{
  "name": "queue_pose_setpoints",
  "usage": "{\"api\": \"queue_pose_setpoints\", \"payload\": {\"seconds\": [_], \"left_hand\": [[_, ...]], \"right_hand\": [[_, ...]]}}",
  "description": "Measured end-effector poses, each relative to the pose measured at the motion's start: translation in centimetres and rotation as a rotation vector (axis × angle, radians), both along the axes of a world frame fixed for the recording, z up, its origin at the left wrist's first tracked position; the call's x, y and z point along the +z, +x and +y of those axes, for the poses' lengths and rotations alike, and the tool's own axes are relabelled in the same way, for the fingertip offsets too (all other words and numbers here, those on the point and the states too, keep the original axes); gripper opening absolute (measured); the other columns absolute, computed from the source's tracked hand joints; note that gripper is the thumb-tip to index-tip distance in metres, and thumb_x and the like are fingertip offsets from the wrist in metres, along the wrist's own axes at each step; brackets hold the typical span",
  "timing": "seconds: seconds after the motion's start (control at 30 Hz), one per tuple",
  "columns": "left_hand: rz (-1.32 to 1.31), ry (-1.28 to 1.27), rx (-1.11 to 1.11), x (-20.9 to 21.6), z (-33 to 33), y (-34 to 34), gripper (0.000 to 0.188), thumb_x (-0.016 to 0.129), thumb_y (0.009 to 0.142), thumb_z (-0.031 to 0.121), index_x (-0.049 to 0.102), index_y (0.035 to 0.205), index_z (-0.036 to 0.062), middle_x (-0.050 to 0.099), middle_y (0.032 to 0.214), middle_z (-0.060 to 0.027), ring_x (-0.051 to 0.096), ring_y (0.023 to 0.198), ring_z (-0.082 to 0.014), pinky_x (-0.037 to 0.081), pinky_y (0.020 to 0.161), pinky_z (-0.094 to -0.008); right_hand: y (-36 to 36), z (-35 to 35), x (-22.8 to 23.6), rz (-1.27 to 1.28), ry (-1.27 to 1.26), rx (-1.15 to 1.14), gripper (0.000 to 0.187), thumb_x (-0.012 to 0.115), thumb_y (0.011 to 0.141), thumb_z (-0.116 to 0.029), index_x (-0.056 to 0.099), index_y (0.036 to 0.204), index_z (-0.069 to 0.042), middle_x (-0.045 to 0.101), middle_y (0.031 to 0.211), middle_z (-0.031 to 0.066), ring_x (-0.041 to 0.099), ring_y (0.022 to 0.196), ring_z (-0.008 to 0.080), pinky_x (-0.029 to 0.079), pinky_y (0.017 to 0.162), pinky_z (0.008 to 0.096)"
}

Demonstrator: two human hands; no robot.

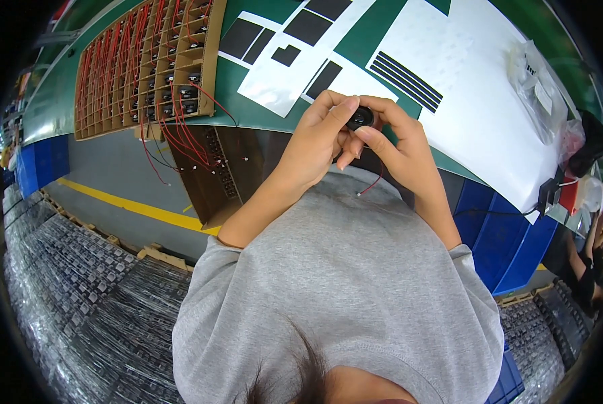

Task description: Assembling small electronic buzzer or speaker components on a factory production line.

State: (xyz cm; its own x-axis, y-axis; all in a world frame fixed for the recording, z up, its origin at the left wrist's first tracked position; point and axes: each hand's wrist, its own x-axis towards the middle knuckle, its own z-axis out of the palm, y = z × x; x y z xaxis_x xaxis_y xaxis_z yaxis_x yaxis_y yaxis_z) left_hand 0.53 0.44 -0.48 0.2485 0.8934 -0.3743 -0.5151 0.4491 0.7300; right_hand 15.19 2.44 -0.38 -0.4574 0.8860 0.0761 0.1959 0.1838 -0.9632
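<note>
At the green table (231, 86), the left hand (313, 140) and right hand (413, 153) hold a small round black part (361, 119) between curled fingers (380, 142).

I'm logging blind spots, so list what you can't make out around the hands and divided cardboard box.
Head view: far side of the round black part, turned away between the left hand and right hand.
Head view: where the red wire begins, hidden behind the right hand.
Head view: far end of the divided cardboard box, cut off by the top edge.
</note>
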Motion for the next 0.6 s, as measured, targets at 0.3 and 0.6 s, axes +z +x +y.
{"api": "queue_pose_setpoints", "payload": {"seconds": [0.3,0.6], "left_hand": [[-0.076,0.020,0.003,-0.5,-0.2,-0.3,0.023,0.038,0.091,0.027,0.041,0.084,0.0051,0.051,0.061,-0.0073,0.044,0.036,-0.0091,0.040,0.042,-0.0189],[-0.044,0.062,0.036,0.5,0.0,0.1,0.029,0.037,0.091,0.030,0.044,0.085,0.0022,0.052,0.063,-0.0082,0.047,0.041,-0.0103,0.037,0.034,-0.0191]], "right_hand": [[-0.8,-0.6,0.5,0.002,-0.028,-0.032,0.026,0.059,0.078,-0.012,0.056,0.101,0.000,0.057,0.069,0.0077,0.055,0.055,0.0111,0.043,0.052,0.0204],[-0.8,-0.8,0.2,0.011,0.123,-0.092,0.039,0.064,0.072,-0.013,0.055,0.108,-0.003,0.053,0.064,0.0064,0.049,0.056,0.0120,0.039,0.053,0.0237]]}}
